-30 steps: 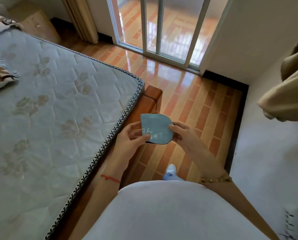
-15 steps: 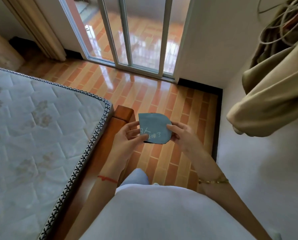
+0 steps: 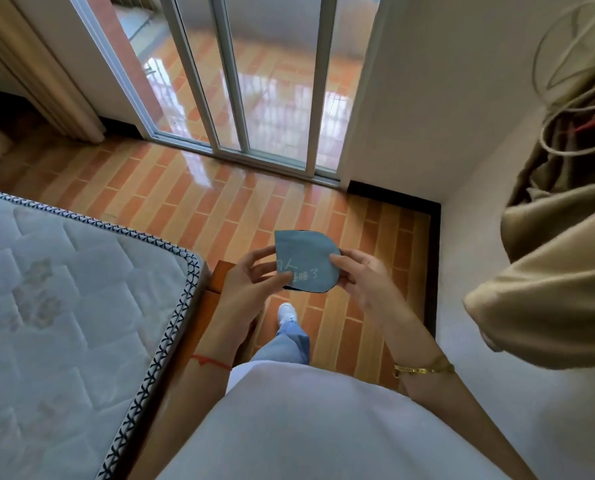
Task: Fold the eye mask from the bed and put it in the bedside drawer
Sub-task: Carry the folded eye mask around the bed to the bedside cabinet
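A blue eye mask [image 3: 304,258], folded in half with pale lettering on its face, is held in front of me above the floor. My left hand [image 3: 251,284] pinches its left edge between thumb and fingers. My right hand [image 3: 362,277] grips its right edge. The mask sits just past the wooden corner of the bed frame [image 3: 220,275]. No bedside drawer shows in this view.
The quilted mattress [image 3: 64,306] fills the lower left. A sliding glass door [image 3: 254,81] stands ahead, with tiled floor [image 3: 192,195] before it. Beige cloth and coiled cords [image 3: 566,220] hang at the right by the white wall. A curtain [image 3: 47,74] hangs at far left.
The view has swung right and forward, away from the mattress toward the glass door. One foot has stepped ahead. Both hands keep the same hold on the folded mask.
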The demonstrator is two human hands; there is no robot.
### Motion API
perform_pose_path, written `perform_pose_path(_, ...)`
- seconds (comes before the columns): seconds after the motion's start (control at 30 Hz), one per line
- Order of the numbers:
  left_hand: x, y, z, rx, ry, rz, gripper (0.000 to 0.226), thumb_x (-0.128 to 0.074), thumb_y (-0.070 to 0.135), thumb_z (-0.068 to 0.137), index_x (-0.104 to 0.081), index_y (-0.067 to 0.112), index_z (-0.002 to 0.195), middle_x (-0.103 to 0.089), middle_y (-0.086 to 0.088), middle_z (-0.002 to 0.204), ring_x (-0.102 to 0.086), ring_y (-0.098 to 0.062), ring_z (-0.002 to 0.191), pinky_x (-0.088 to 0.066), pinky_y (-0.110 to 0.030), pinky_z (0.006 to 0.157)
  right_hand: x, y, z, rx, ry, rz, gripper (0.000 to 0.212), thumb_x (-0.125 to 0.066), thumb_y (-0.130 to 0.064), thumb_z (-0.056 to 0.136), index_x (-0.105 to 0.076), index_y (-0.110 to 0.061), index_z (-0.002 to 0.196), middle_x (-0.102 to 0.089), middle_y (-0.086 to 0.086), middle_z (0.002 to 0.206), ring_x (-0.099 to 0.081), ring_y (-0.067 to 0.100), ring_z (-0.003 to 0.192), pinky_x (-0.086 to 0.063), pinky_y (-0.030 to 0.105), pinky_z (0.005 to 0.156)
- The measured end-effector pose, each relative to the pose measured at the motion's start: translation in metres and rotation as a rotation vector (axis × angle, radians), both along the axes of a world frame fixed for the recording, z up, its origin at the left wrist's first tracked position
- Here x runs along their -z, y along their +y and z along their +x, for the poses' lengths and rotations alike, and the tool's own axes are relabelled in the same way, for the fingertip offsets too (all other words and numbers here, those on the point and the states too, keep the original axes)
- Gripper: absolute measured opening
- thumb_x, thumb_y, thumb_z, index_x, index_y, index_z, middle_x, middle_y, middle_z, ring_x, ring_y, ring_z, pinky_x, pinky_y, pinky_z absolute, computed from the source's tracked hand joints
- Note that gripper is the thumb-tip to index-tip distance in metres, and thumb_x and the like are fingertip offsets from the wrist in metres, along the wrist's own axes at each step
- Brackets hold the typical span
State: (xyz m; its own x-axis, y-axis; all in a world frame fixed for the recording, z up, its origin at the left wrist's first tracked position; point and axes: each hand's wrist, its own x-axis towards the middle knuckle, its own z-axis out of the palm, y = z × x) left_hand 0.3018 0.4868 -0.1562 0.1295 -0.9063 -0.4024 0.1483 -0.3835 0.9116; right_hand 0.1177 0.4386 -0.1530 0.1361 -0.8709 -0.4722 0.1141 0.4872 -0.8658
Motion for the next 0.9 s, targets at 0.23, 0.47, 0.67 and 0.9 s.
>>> perform_pose_path(0.23, -0.013, -0.129, 0.052, -0.071, -0.001, -0.030, 0.055, -0.074, 0.000, 0.077, -0.056, 0.014, 0.127, -0.072, -0.012, 0.108, -0.072, -0.019, 0.095, -0.056, -0.021, 0.067, -0.022, -0.138, 0.055, -0.080, 0.036, -0.023, 0.013, -0.060, -0.013, 0.091, -0.064, -0.014, 0.103, -0.068, 0.001, 0.097, -0.067, 0.012, 0.086, -0.054, 0.016, 0.065)
perform_pose_path(0.47, -0.017, -0.213, 0.098, -0.151, 0.003, -0.018, 0.055, -0.075, 0.002, 0.077, -0.056, 0.018, 0.126, -0.073, -0.004, 0.106, -0.072, -0.012, 0.093, -0.058, -0.025, 0.073, -0.022, -0.238, 0.106, -0.132, 0.028, 0.008, 0.011, -0.061, -0.010, 0.089, -0.066, -0.018, 0.094, -0.070, 0.003, 0.096, -0.068, 0.013, 0.086, -0.054, 0.017, 0.063)
perform_pose_path(0.67, -0.007, -0.261, 0.135, -0.276, 0.022, -0.003, 0.048, -0.073, -0.002, 0.077, -0.058, 0.026, 0.114, -0.074, -0.001, 0.100, -0.071, -0.011, 0.093, -0.056, -0.018, 0.066, -0.009, -0.310, 0.155, -0.253, 0.007, 0.050, 0.017, -0.059, -0.001, 0.087, -0.068, -0.014, 0.091, -0.070, 0.005, 0.091, -0.067, 0.014, 0.079, -0.055, 0.019, 0.063)
perform_pose_path(0.9, 0.009, -0.337, 0.181, -0.501, 0.050, 0.019, 0.048, -0.074, 0.003, 0.077, -0.057, 0.027, 0.116, -0.076, 0.004, 0.097, -0.072, -0.012, 0.094, -0.058, -0.028, 0.082, 0.001, -0.421, 0.224, -0.528, 0.067, 0.042, 0.027, -0.057, -0.002, 0.088, -0.064, -0.001, 0.115, -0.068, 0.012, 0.103, -0.065, 0.020, 0.089, -0.054, 0.025, 0.076)
